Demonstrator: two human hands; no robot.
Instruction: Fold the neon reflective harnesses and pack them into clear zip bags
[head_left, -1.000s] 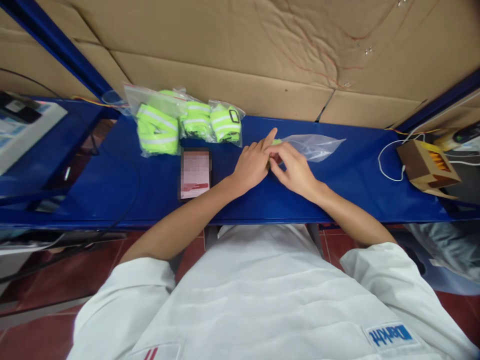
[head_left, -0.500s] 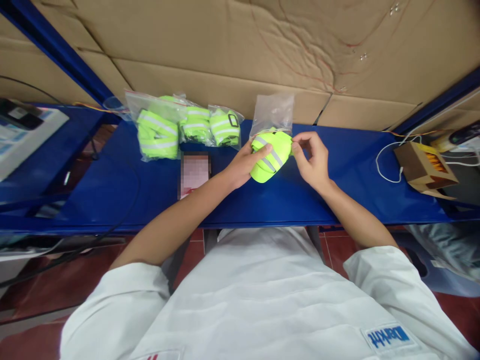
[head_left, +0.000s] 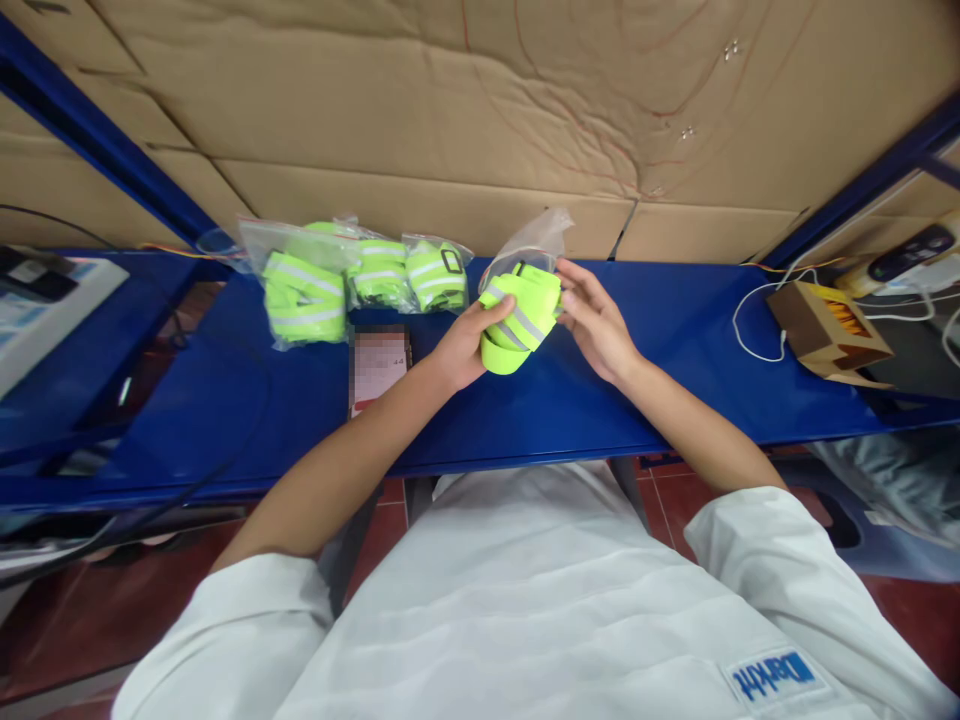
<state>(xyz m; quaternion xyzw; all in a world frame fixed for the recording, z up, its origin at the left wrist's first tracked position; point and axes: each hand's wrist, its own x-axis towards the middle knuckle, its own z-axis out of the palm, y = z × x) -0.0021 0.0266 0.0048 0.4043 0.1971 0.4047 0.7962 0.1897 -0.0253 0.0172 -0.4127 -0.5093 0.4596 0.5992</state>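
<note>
My left hand (head_left: 463, 348) is closed around a folded bundle of neon-yellow reflective strap (head_left: 519, 318) with grey stripes, its thumb pressed on the front. A loop of the strap curls out at the lower end. At the bundle's right edge, my right hand (head_left: 596, 318) has its fingertips and thumb on the strap; part of those fingertips is hidden. Behind the bundle a clear plastic bag (head_left: 536, 238) stands up against the cardboard. Further left lie several similar yellow bundles in clear zip bags, among them a large bag (head_left: 306, 298) and a smaller one (head_left: 439, 277).
A pinkish box (head_left: 381, 368), partly blurred out, lies left of my left forearm on the blue table (head_left: 667, 400). An open cardboard box (head_left: 829, 330) and a white cable (head_left: 739, 320) are at the right. Cardboard sheeting (head_left: 375, 120) lines the back.
The bundle has turned slightly, and its lower loop shows more. My right fingers have gone from a tight pinch to a straighter hold. The bag behind has tilted right. The view has shifted a little.
</note>
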